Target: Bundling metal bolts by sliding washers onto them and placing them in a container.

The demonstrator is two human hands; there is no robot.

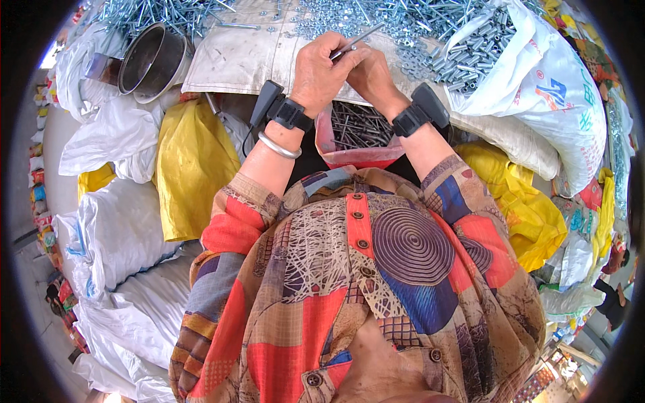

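Observation:
My left hand (318, 72) and my right hand (371, 72) meet over the near edge of the cloth-covered work surface. Between their closed fingers is a thin, long metal bolt (366, 33), tilted up to the right. Its lower end is hidden by the fingers. Just below the hands stands a red-rimmed container (366, 158) full of dark metal rods or bolts (359, 126). Beyond the hands lies a heap of small washers and nuts (336, 21). Short metal sleeves (470, 59) spill from a white sack (537, 87) at the right.
Long silvery bolts (161, 15) are piled at the far left. Near them a dark-lined metal pot (154, 62) sits tilted. Yellow sacks (195, 168) and white sacks (124, 228) crowd my left side. Another yellow sack (517, 201) lies at my right.

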